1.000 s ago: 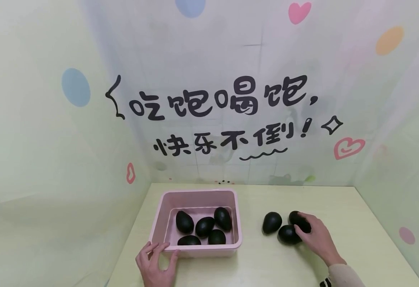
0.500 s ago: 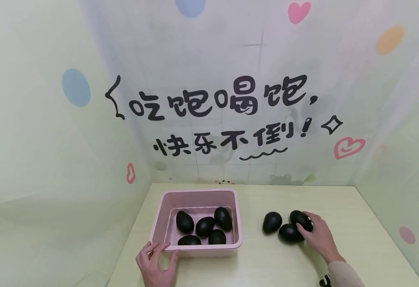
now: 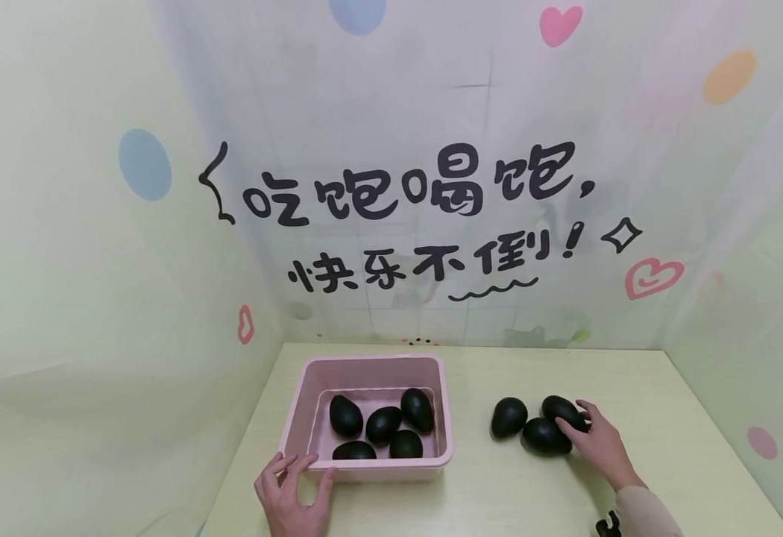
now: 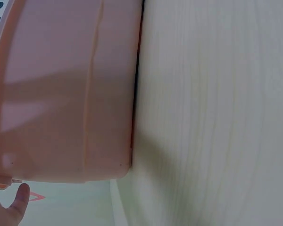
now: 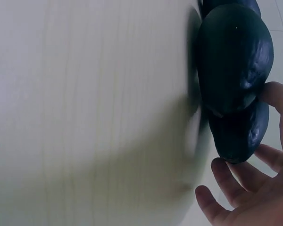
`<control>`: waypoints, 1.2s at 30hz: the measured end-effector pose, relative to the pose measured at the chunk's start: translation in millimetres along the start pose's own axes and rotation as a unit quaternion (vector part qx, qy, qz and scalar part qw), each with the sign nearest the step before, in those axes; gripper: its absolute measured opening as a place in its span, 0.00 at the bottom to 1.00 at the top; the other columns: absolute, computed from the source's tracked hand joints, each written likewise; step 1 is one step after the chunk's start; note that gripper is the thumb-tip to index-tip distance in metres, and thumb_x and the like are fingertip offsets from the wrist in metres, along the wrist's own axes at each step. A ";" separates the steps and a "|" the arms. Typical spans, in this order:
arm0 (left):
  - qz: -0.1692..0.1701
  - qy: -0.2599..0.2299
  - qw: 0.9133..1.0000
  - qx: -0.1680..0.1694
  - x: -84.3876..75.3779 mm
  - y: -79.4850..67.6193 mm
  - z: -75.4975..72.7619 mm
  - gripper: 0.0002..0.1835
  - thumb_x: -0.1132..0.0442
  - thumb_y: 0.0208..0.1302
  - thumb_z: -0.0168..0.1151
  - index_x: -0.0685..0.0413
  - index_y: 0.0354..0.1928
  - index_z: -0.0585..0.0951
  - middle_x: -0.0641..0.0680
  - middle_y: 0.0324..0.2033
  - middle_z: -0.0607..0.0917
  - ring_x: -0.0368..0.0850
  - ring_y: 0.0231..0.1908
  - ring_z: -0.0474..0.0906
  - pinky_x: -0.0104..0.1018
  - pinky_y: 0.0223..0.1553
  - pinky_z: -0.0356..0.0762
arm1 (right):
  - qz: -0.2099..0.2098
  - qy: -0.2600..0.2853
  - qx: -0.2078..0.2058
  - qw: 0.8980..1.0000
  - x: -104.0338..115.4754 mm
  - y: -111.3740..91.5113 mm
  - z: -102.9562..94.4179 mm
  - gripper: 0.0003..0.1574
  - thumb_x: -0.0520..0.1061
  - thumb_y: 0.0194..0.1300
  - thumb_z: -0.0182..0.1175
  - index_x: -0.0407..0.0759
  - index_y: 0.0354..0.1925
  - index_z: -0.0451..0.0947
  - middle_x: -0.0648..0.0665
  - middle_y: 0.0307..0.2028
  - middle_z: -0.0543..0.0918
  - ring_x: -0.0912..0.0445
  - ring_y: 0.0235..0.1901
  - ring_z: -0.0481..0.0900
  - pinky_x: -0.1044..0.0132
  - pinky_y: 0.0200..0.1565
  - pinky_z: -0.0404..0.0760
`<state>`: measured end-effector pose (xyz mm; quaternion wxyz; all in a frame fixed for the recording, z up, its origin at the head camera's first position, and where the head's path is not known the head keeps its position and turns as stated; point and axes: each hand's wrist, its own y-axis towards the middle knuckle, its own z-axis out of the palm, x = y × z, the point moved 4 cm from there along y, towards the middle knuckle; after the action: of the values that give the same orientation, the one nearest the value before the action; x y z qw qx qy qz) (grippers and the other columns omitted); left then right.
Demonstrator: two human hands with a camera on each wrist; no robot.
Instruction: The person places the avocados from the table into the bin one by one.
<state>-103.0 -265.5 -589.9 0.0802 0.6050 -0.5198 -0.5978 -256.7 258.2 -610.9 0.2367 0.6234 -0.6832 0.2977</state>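
In the head view my left hand [image 3: 291, 492] rests at the front left corner of a pink plastic box [image 3: 391, 464], its spread fingertips on the rim. A digit [image 4: 19, 202] shows just past the box's end in the left wrist view. Several dark avocados [image 3: 382, 426] lie inside the box. To the right, my right hand [image 3: 599, 447] holds an avocado [image 3: 562, 410] between thumb and fingers. A second avocado [image 3: 544, 438] lies right against it, and a third avocado [image 3: 508, 418] sits a little to their left. The right wrist view shows fingertips [image 5: 221, 169] at an avocado's tip.
Everything stands on a pale wood-grain table [image 3: 485, 500]. A decorated sheet [image 3: 398, 97] with black writing hangs behind it, and more sheeting closes in both sides. A small black object [image 3: 608, 526] shows beside the right sleeve [image 3: 643, 511].
My right hand has shifted slightly right, and the avocado at its fingers has moved a little that way too, showing more of itself. The left hand and the box stay put.
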 end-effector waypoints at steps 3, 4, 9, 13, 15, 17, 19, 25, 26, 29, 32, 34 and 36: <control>0.002 0.001 1.000 -0.004 -0.3 -0.2 0.1 0.18 0.59 0.46 0.84 0.56 0.40 0.89 0.68 0.48 0.78 0.34 0.67 0.58 0.18 0.62 0.63 | 0.004 -0.008 0.006 1.000 -1.6 2.5 1.8 0.55 0.67 0.75 0.61 0.32 0.79 0.57 0.18 0.73 0.67 0.24 0.70 0.69 0.32 0.68 0.73; -0.002 0.001 1.000 -0.002 0.1 -0.3 0.0 0.18 0.60 0.46 0.84 0.56 0.40 0.89 0.68 0.49 0.78 0.33 0.67 0.58 0.18 0.62 0.63 | 0.001 -0.013 0.004 1.000 -2.3 3.4 2.8 0.54 0.66 0.75 0.62 0.32 0.78 0.58 0.18 0.72 0.67 0.24 0.70 0.69 0.32 0.68 0.73; -0.020 0.004 1.000 0.009 0.3 -0.9 -0.6 0.18 0.61 0.45 0.82 0.58 0.40 0.89 0.70 0.49 0.77 0.31 0.68 0.55 0.18 0.63 0.62 | -0.017 -0.031 -0.008 0.999 -3.9 3.6 6.8 0.54 0.63 0.71 0.67 0.32 0.77 0.61 0.18 0.71 0.70 0.23 0.68 0.71 0.33 0.64 0.76; -0.004 -0.001 1.000 -0.006 -0.8 -1.0 -0.6 0.18 0.58 0.48 0.82 0.58 0.39 0.89 0.70 0.48 0.77 0.32 0.67 0.57 0.18 0.62 0.63 | -0.020 -0.031 -0.012 0.999 -3.9 1.1 9.4 0.54 0.64 0.70 0.69 0.33 0.76 0.61 0.19 0.71 0.70 0.24 0.67 0.72 0.33 0.63 0.77; -0.003 -0.004 1.000 -0.009 -1.1 -1.0 -0.4 0.18 0.58 0.48 0.82 0.58 0.39 0.89 0.70 0.48 0.77 0.32 0.67 0.58 0.18 0.62 0.63 | -0.023 -0.028 -0.017 0.999 -3.9 -0.2 10.3 0.53 0.63 0.70 0.69 0.33 0.76 0.62 0.20 0.70 0.72 0.25 0.67 0.73 0.34 0.63 0.77; -0.004 -0.005 1.000 -0.007 -1.2 -0.9 -0.2 0.18 0.60 0.47 0.83 0.58 0.39 0.89 0.70 0.48 0.77 0.32 0.67 0.57 0.18 0.62 0.63 | -0.031 -0.025 -0.027 0.999 -3.5 -1.2 11.0 0.51 0.62 0.69 0.70 0.33 0.75 0.64 0.20 0.69 0.73 0.26 0.65 0.75 0.35 0.62 0.78; -0.002 -0.003 1.000 -0.005 -1.2 -0.6 0.0 0.18 0.62 0.44 0.83 0.58 0.40 0.89 0.70 0.48 0.77 0.33 0.67 0.58 0.18 0.62 0.63 | -0.045 -0.024 -0.041 0.998 -3.0 -2.4 11.2 0.49 0.60 0.69 0.71 0.33 0.74 0.66 0.21 0.66 0.76 0.28 0.62 0.78 0.36 0.60 0.79; 0.000 0.000 1.000 -0.003 0.2 0.0 0.4 0.19 0.63 0.43 0.83 0.57 0.40 0.89 0.69 0.48 0.77 0.32 0.68 0.57 0.17 0.63 0.63 | -0.066 -0.023 -0.070 0.995 -5.0 -4.5 10.6 0.47 0.58 0.67 0.73 0.32 0.71 0.69 0.23 0.62 0.80 0.31 0.58 0.81 0.39 0.56 0.81; 0.002 -0.002 1.000 -0.005 0.4 -0.1 0.5 0.19 0.62 0.44 0.84 0.56 0.40 0.89 0.68 0.48 0.77 0.32 0.68 0.58 0.17 0.63 0.62 | -0.066 -0.022 -0.073 0.995 -5.4 -4.6 10.1 0.47 0.58 0.66 0.74 0.32 0.71 0.70 0.23 0.62 0.80 0.31 0.58 0.81 0.40 0.55 0.81; 0.016 -0.007 1.000 -0.016 0.1 -0.9 0.7 0.19 0.57 0.46 0.84 0.56 0.40 0.90 0.69 0.48 0.78 0.34 0.67 0.59 0.18 0.62 0.63 | -0.065 -0.021 -0.076 0.995 -5.7 -4.8 7.9 0.47 0.59 0.66 0.74 0.33 0.71 0.70 0.24 0.62 0.80 0.32 0.58 0.81 0.44 0.53 0.81; 0.018 -0.006 1.000 -0.017 0.4 -1.2 0.9 0.19 0.56 0.47 0.84 0.56 0.41 0.90 0.68 0.48 0.78 0.36 0.67 0.60 0.18 0.62 0.63 | -0.065 -0.020 -0.077 0.995 -4.2 -5.8 5.3 0.47 0.58 0.66 0.74 0.33 0.71 0.70 0.23 0.62 0.80 0.31 0.58 0.81 0.44 0.53 0.81; 0.014 -0.003 1.000 -0.013 0.7 -1.1 1.0 0.19 0.58 0.45 0.85 0.55 0.41 0.90 0.68 0.49 0.78 0.37 0.67 0.61 0.18 0.62 0.62 | -0.066 -0.020 -0.075 0.995 -2.9 -6.3 3.6 0.47 0.58 0.66 0.74 0.33 0.71 0.69 0.23 0.62 0.79 0.31 0.58 0.81 0.42 0.54 0.80; 0.009 0.005 1.000 -0.007 1.3 -0.9 1.3 0.20 0.60 0.43 0.85 0.54 0.41 0.90 0.66 0.49 0.78 0.40 0.66 0.62 0.18 0.62 0.61 | -0.071 -0.020 -0.075 0.994 -1.4 -7.2 2.1 0.47 0.57 0.66 0.74 0.32 0.71 0.70 0.22 0.62 0.79 0.30 0.58 0.81 0.40 0.55 0.81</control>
<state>-103.9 -265.4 -591.7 0.0921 0.6027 -0.5205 -0.5978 -249.3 257.4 -612.6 0.2896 0.6564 -0.6623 0.2159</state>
